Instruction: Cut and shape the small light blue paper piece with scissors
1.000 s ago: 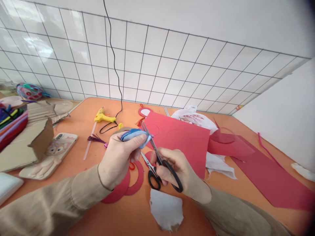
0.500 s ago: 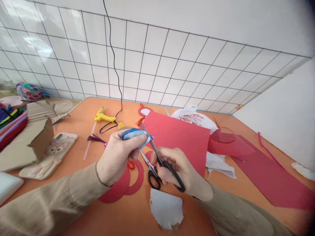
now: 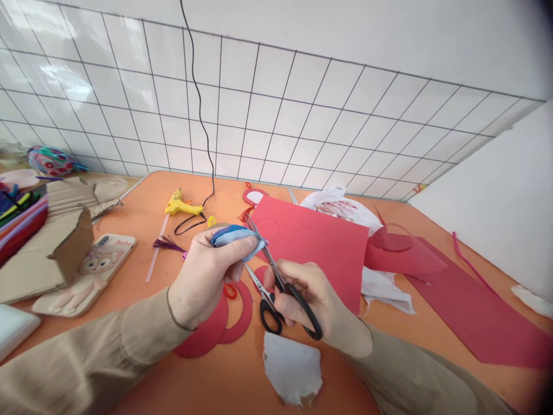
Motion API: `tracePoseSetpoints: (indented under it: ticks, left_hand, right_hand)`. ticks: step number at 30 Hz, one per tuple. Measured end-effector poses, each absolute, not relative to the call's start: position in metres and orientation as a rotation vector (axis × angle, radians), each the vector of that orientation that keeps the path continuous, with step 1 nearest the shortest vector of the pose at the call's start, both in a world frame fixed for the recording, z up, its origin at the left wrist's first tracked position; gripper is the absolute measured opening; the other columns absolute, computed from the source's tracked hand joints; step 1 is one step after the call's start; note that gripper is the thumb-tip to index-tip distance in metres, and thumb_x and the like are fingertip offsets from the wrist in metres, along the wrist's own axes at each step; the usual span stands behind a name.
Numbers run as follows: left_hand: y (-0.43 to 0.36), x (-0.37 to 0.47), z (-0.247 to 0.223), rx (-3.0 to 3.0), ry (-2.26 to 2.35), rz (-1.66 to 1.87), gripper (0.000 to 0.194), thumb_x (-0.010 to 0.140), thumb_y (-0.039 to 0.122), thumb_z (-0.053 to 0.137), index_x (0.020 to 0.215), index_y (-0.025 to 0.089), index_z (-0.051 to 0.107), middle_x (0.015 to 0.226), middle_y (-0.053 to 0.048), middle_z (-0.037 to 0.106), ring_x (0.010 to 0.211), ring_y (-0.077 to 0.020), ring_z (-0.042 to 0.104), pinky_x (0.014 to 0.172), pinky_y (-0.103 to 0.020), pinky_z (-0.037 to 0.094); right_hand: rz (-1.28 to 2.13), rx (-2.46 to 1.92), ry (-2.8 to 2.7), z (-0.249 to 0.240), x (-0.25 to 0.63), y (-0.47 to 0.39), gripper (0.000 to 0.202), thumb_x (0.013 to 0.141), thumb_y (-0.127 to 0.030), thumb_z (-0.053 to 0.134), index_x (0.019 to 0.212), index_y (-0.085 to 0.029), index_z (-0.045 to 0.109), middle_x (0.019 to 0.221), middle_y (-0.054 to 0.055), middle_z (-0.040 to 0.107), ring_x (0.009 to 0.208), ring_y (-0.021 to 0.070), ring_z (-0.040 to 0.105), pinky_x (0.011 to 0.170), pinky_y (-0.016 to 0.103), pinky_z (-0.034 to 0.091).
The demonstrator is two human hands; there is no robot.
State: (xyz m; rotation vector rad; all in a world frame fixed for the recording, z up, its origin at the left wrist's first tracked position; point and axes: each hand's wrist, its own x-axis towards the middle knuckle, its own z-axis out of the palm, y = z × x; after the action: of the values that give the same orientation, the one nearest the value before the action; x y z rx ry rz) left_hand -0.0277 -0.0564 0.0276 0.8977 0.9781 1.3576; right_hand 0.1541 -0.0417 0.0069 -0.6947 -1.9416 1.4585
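Pinched between the thumb and fingers of my left hand (image 3: 201, 279) is a small folded piece of blue fabric (image 3: 233, 236), dark blue on top and light blue below. My right hand (image 3: 313, 294) grips black-handled scissors (image 3: 276, 268), whose blades point up and left against the fabric's right edge. Whether the blades cut into it I cannot tell. Under my hands, a second pair of scissors (image 3: 270, 317) lies on the table. Beside it are a red paper ring (image 3: 244, 320) and a red disc (image 3: 201, 334), both partly covered by my left hand.
Red card (image 3: 319, 248) lies behind my right hand, with a white plastic bag (image 3: 341, 210) beyond. A yellow glue gun (image 3: 184, 204) rests at the back, its cord rising. Cardboard (image 3: 47, 253) and a phone (image 3: 90, 276) are at left. A torn white piece (image 3: 292, 369) sits in front.
Almost nothing differs. The scissors and my right hand have shifted very slightly to the left, and my left hand keeps its hold on the fabric.
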Motion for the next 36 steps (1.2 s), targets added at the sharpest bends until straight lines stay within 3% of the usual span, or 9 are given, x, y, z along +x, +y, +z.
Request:
tracePoseSetpoints:
  ticks: [14, 36]
  left_hand:
    - [-0.0607, -0.0221, 0.0263, 0.894, 0.972, 1.400, 0.033, 0.076, 0.028, 0.074, 0.054, 0.017, 0.052, 0.047, 0.005, 0.043, 0.044, -0.0060, 0.034, 0.043, -0.022, 0.026]
    - [-0.0588, -0.0272, 0.0274, 0.882, 0.977, 1.376, 0.024, 0.073, 0.027, 0.076, 0.059, 0.016, 0.061, 0.050, 0.004, 0.050, 0.042, -0.0047, 0.035, 0.044, -0.022, 0.025]
  right_hand:
    - [1.454, -0.703, -1.906, 0.0047, 0.1513, -0.0444, 0.046, 0.085, -0.061, 0.064, 0.081, -0.016, 0.052, 0.054, -0.006, 0.045, 0.043, 0.0079, 0.044, 0.043, 0.020, 0.031]
    - [1.510, -0.734, -1.915, 0.0108, 0.1523, -0.0431, 0.052, 0.080, -0.068, 0.064, 0.081, -0.017, 0.052, 0.054, -0.006, 0.045, 0.041, 0.0080, 0.043, 0.041, 0.020, 0.034]
